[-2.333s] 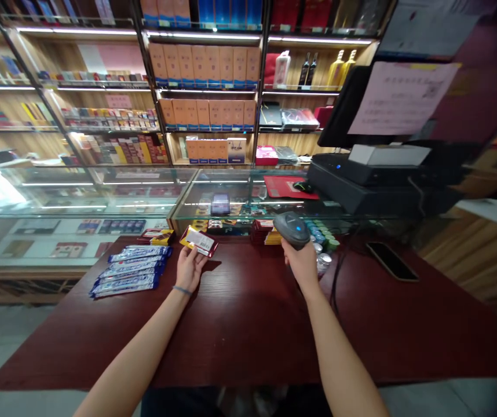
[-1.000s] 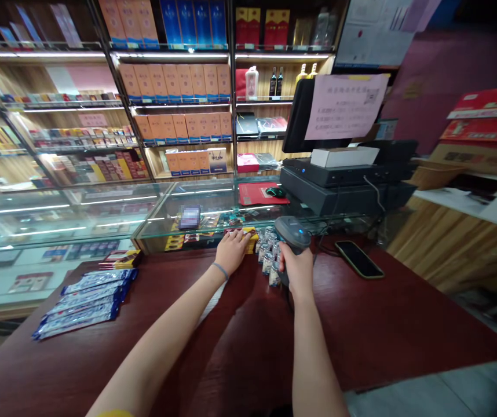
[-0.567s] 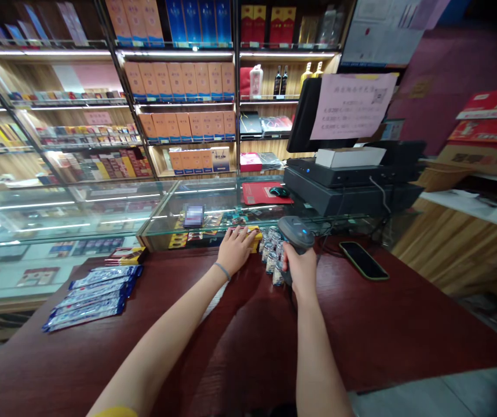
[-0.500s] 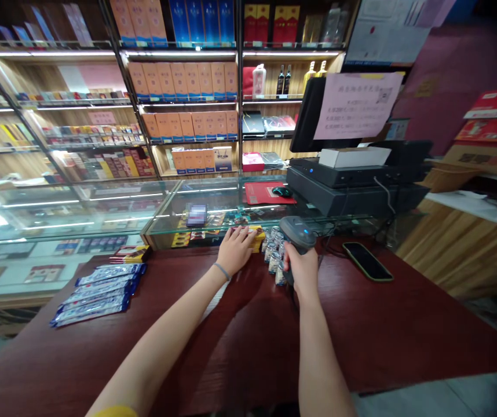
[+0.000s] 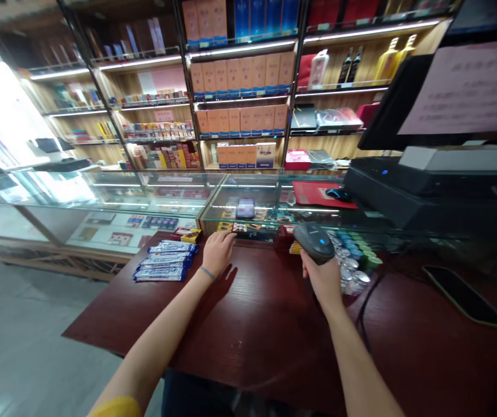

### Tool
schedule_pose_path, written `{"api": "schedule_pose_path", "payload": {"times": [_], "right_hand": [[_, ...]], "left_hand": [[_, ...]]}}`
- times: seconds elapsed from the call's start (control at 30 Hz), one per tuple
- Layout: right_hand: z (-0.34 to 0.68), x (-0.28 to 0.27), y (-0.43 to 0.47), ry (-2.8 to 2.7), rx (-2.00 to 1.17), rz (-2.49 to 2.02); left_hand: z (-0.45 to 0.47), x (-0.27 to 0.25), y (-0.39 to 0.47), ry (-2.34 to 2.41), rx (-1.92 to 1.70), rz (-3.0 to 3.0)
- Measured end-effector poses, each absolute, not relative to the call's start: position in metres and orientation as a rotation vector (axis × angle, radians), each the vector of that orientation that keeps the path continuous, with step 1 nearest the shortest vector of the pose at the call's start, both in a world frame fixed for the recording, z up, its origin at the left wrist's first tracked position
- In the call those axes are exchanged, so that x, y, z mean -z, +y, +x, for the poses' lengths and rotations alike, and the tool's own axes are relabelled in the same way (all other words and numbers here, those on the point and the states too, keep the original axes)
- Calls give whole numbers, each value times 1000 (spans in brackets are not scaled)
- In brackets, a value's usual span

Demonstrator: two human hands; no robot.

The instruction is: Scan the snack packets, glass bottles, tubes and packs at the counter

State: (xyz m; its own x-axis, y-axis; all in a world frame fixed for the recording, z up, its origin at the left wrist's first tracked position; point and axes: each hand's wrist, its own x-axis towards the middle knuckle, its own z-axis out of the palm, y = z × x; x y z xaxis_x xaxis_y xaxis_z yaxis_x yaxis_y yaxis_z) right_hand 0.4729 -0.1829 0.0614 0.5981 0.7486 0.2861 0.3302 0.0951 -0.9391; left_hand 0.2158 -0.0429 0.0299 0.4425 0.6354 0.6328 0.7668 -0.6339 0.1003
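My right hand (image 5: pixel 324 281) is wrapped around the handle of a dark barcode scanner (image 5: pixel 313 240), which shows a blue light on top. Behind the scanner, partly covered by it, is a stack of red and yellow packs (image 5: pixel 294 247). Just right of it stand several small cans (image 5: pixel 353 269) with silver and green tops. My left hand (image 5: pixel 219 253) hovers palm down over the counter with its fingers loosely stretched, nothing visible in them. Blue and white long packets (image 5: pixel 164 260) lie to its left, with a few red and yellow packs (image 5: pixel 187 234) behind them.
The dark red wooden counter (image 5: pixel 248 324) meets a glass display case (image 5: pixel 248 188) at the back. A phone (image 5: pixel 466 294) lies at the right, below the black cash register (image 5: pixel 405 194). A cable (image 5: pixel 364 313) runs near my right forearm. A mouse (image 5: pixel 339 193) rests on a red mat.
My left hand has left the red and yellow stack beside the cans and moved left toward the long packets. The view has turned left. My right hand still holds the scanner.
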Motion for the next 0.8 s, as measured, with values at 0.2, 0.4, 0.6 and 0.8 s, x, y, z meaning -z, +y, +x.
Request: {"api": "schedule_pose_path", "payload": {"times": [0.2, 0.4, 0.6, 0.8], "right_hand": [[439, -46, -170, -1062, -405, -1590], [408, -37, -160, -1157, -393, -1623], [391, -26, -155, -1275, -415, -1605], [390, -15, -153, -1364, -397, -1594]], "left_hand": [[152, -16, -33, -1394, 939, -2435], [109, -10, -17, -1523, 872, -2393], [91, -10, 10, -1637, 651, -2353], [88, -9, 43, -1812, 374, -2402]]}}
